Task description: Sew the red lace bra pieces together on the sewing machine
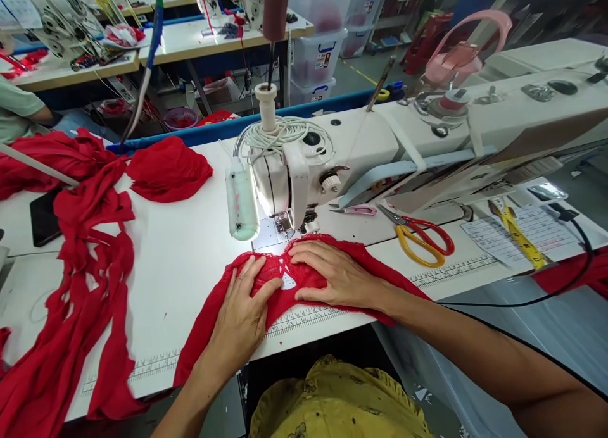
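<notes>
A red lace-trimmed garment (294, 308) is spread on the white sewing table (161, 254), just in front of the sewing machine (294, 178). My left hand (244, 305) lies flat on its left part, fingers stretched toward the lace edge. On the right part rests my right hand (332, 273), palm down with fingers extended. Between the hands the lace has a small gap, and the white table shows through it. The garment's upper edge lies close to the presser foot (284, 223), apart from it as far as I can see.
Red-and-yellow-handled scissors (422, 235) and small thread snips (354, 210) lie right of the needle. Long red fabric strips (95, 286) and a red fabric pile (168, 169) cover the left. A tape measure (517, 235) rests on a written sheet (546, 235). Another person's arm (23, 102) shows far left.
</notes>
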A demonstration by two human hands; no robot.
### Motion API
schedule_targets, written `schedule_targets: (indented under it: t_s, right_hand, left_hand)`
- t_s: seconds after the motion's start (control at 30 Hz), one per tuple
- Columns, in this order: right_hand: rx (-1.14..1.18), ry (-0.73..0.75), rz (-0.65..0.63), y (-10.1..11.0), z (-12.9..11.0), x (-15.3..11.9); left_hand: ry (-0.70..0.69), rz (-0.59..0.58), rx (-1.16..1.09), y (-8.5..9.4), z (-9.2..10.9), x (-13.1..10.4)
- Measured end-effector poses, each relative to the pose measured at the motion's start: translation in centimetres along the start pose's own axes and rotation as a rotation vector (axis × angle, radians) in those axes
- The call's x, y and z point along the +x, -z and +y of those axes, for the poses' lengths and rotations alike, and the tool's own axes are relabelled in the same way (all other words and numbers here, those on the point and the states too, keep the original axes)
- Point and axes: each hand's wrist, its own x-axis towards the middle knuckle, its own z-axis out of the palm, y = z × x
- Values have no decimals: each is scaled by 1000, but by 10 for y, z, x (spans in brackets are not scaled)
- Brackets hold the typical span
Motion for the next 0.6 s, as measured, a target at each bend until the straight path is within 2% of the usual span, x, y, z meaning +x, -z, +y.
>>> schedule_targets:
  t_s: [0.43,0.6]
  right_hand:
    - [-29,16,2,-2,2,-1]
    - [-52,17,2,-1,1,-2]
  left_hand:
    - [-38,-12,149,-4,2,2]
    - [-28,6,141,-5,2,1]
